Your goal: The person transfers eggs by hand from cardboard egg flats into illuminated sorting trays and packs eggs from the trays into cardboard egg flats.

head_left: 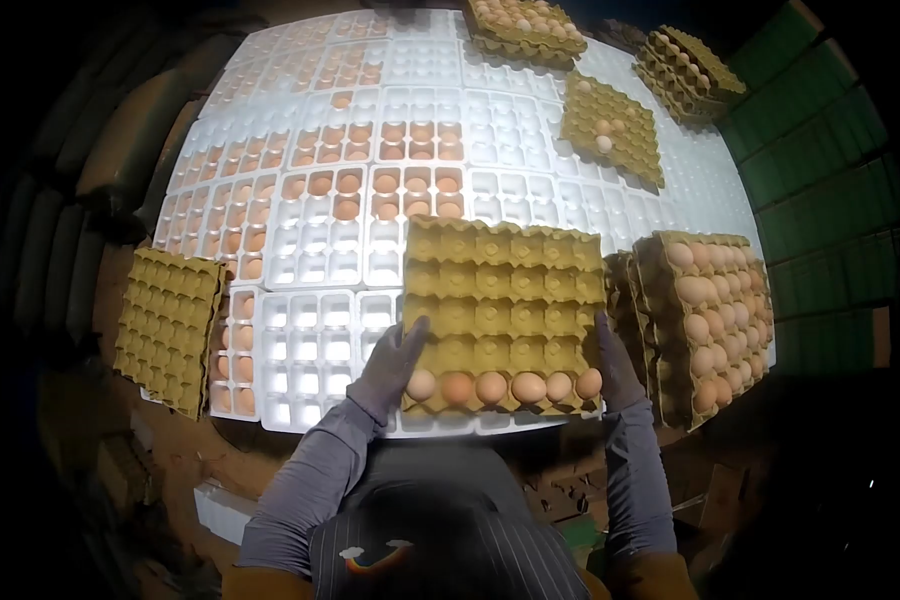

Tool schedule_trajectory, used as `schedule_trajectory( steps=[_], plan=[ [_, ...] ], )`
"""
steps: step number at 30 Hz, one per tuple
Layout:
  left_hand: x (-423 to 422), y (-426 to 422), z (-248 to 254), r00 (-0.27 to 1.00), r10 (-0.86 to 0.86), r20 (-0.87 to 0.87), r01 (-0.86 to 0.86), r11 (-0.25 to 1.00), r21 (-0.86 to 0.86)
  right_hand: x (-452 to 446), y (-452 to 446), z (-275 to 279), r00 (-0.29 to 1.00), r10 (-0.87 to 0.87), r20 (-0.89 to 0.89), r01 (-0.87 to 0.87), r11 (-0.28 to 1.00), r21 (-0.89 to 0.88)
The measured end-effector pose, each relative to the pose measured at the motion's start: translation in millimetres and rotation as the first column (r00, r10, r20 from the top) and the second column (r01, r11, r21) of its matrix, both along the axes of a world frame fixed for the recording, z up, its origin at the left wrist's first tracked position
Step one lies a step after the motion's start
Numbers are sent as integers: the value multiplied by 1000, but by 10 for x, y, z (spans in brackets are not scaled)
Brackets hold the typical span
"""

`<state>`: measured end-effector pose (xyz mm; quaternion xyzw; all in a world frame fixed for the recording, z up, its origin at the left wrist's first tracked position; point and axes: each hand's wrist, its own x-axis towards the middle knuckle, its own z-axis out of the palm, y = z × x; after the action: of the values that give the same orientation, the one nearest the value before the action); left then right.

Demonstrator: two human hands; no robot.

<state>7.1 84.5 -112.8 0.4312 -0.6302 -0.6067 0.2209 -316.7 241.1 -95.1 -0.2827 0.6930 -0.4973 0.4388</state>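
Note:
Both gloved hands grip a yellowish egg tray [500,310] by its two sides, just in front of my body. My left hand [388,370] has its thumb over the tray's left edge, and my right hand [618,365] is at its right edge. One row of eggs [491,387] lies along the tray's near side; its other cups hold no eggs. Under and beyond it are white plastic trays [313,245], some with brown eggs [348,182] in their cells. To the right of my right hand stands a stack of egg-filled trays [715,320].
A stack of yellowish trays [170,325] stands at the left edge. Farther back lie a tray with a few eggs [615,125], a stack with eggs [525,30] and another stack [688,72]. Green crates [820,190] line the right side.

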Motion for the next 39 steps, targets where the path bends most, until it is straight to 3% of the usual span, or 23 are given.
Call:
schedule_trajectory(
  steps=[2,4,5,6,7,8,11,14,18,20,21,22,23,25,26,27,28,30,32,34,36,37,39],
  plan=[
    [12,-22,222,999,26,-45,-19,987,161,-96,18,-14,995,-35,95,14,977,215],
    [124,-27,315,972,227,-56,-199,929,311,40,27,34,965,-95,-244,130,983,129],
    [233,3,344,985,160,69,-149,978,-146,204,42,17,825,-194,-530,171,981,-94],
    [345,1,465,977,-29,212,106,926,-362,365,11,341,585,-72,-808,31,997,-66],
    [413,2,536,907,-177,383,369,772,-517,454,5,424,525,48,-850,-192,979,-64],
    [429,63,473,847,-248,470,506,650,-568,562,-58,450,469,187,-863,-440,897,-45],
    [335,235,423,804,-205,559,578,494,-649,1000,-206,284,249,338,-908,-639,761,108],
    [275,236,465,782,-237,576,602,527,-600,999,-249,257,289,379,-879,-684,724,88],
    [330,204,529,933,-188,307,310,852,-421,968,-263,269,214,427,-879,-728,670,148],
    [419,165,555,981,61,-186,-22,979,203,923,-250,225,263,423,-867,-730,675,108],
    [427,155,629,893,291,-343,-72,845,530,888,-251,401,655,466,-595,-598,801,-31],
    [365,176,631,808,395,-437,-63,796,603,831,-244,632,904,380,-196,-402,912,-83],
    [382,131,588,874,298,-383,-1,791,612,751,-229,818,953,189,239,-185,982,-36],
    [185,183,624,964,-253,82,247,966,79,437,-154,1047,788,17,615,56,994,-99],
    [36,323,626,917,-274,289,376,833,-406,224,-68,874,868,27,497,23,995,-94],
    [-59,421,693,803,-223,553,520,717,-465,60,-41,951,958,222,180,-241,966,96],
    [-110,455,643,745,-229,626,584,677,-447,85,24,937,873,412,-260,-373,908,190],
    [-161,464,597,702,-256,664,618,683,-390,251,151,835,238,586,-774,-378,790,482],
    [-120,404,605,738,-319,594,574,760,-306,364,193,837,61,680,-731,-358,699,620],
    [-202,342,732,924,-328,197,315,945,92,438,152,689,-29,684,-729,-351,676,648],
    [-350,335,974,967,-251,-51,248,862,442,483,159,466,-151,658,-738,-348,663,663],
    [-469,360,900,911,-412,3,411,907,-97,441,162,497,-82,675,-733,-368,664,652],
    [-728,540,969,810,-433,395,574,722,-386,303,185,697,52,702,-711,-399,667,629]
  ],
)
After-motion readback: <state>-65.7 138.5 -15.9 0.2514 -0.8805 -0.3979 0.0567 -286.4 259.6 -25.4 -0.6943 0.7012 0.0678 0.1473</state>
